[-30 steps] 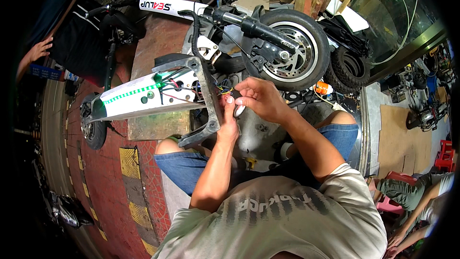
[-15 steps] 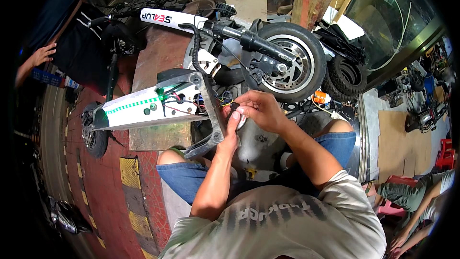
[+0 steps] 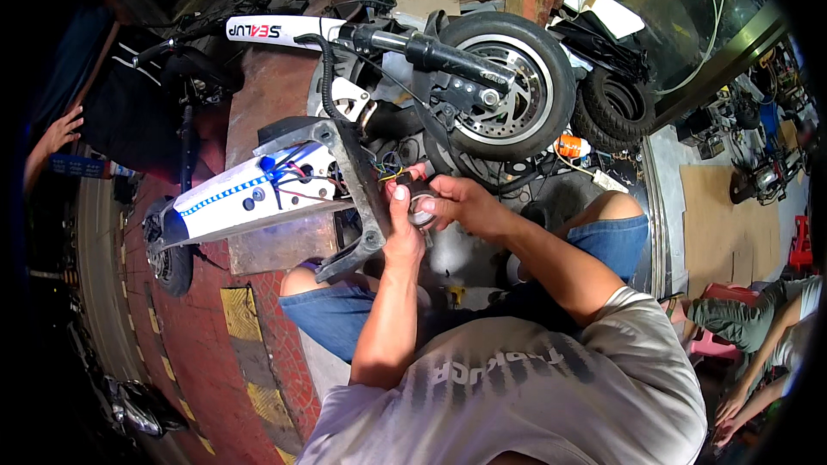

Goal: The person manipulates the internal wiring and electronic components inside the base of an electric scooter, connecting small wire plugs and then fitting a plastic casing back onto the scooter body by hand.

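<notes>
The right hand (image 3: 467,206) grips a roll of tape (image 3: 421,218). Just left of it, the left hand (image 3: 403,228) pinches thin colored wires (image 3: 390,176). The scooter deck (image 3: 226,208) is left of both hands.

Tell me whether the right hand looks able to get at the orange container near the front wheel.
Probably yes, once freed: the right hand holds a round, ring-like item. The way to the orange container, past the front wheel's near edge, looks free of anything large.
</notes>
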Tool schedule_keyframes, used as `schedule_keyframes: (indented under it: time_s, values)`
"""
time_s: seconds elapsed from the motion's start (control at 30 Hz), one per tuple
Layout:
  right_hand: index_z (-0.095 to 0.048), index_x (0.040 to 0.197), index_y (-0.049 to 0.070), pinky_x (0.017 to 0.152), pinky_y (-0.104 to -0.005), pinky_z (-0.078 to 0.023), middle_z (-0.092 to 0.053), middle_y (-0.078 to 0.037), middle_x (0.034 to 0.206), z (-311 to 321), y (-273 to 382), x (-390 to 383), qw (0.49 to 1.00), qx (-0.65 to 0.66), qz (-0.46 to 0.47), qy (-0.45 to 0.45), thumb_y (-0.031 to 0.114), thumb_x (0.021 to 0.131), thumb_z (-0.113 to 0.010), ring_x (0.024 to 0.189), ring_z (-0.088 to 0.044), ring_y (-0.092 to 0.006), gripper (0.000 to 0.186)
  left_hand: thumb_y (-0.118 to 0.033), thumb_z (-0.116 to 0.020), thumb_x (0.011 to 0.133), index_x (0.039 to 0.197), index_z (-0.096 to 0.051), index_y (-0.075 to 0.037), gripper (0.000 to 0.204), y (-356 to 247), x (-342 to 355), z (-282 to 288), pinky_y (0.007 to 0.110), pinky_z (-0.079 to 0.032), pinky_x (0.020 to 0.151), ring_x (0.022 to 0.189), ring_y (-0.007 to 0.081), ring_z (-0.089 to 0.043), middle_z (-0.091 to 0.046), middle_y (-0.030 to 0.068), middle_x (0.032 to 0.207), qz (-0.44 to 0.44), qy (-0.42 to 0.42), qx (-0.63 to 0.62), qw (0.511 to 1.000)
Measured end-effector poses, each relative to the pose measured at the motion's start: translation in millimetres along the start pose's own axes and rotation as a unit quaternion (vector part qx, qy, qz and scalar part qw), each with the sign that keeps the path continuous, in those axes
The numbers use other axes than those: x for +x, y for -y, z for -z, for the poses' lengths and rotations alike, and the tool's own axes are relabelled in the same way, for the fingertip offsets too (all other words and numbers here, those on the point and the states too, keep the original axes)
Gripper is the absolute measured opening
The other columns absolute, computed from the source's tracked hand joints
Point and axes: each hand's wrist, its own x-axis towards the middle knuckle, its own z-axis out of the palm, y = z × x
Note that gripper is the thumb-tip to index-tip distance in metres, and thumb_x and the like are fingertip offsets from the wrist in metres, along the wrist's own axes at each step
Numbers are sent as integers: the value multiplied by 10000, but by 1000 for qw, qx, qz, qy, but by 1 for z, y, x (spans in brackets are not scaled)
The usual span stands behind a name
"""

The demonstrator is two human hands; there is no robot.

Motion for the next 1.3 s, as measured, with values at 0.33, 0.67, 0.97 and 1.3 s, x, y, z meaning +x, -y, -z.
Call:
schedule_keyframes:
  time_s: [0.33, 0.67, 0.97, 1.3]
  values:
    - [-727, 1092, 14, 716, -293, -636, -751, -50, 985, 1, 0, -15, 986, 114, 10, -121, 301, 1053, -714, 840, -733, -143, 290, -382, -671, 1048, 1254, -671, 34, 464, 3, 2, 2, 424, -535, 1054, 1127, 274, -693, -731, 179, 1202, -88, -3, -15, 996]
    - [-703, 1134, -31, 780, -292, -607, -755, -55, 1033, 3, 13, -1, 984, -17, 102, -145, 205, 977, -814, 918, -724, -138, 304, -333, -679, 1046, 1338, -637, -7, 440, 3, -1, -5, 356, -539, 1005, 1141, 215, -674, -687, 122, 1266, -46, -29, -6, 998]
    - [-652, 1250, -15, 918, -304, -573, -684, -58, 1208, 0, 39, -12, 923, -294, 199, -149, 121, 902, -873, 1055, -665, -127, 434, -190, -719, 1021, 1296, -603, -34, 336, -6, -7, -4, 317, -597, 708, 913, 179, -697, -677, 88, 1123, -3, -94, 14, 995]
    - [-688, 1322, -32, 825, -317, -560, -710, -74, 1139, 14, 42, -14, 972, -212, 79, -69, 150, 940, -850, 933, -664, -111, 454, -62, -731, 988, 1245, -627, -59, 278, -4, -8, 5, 377, -651, 742, 855, 208, -716, -684, 44, 1084, 35, -71, -100, 992]
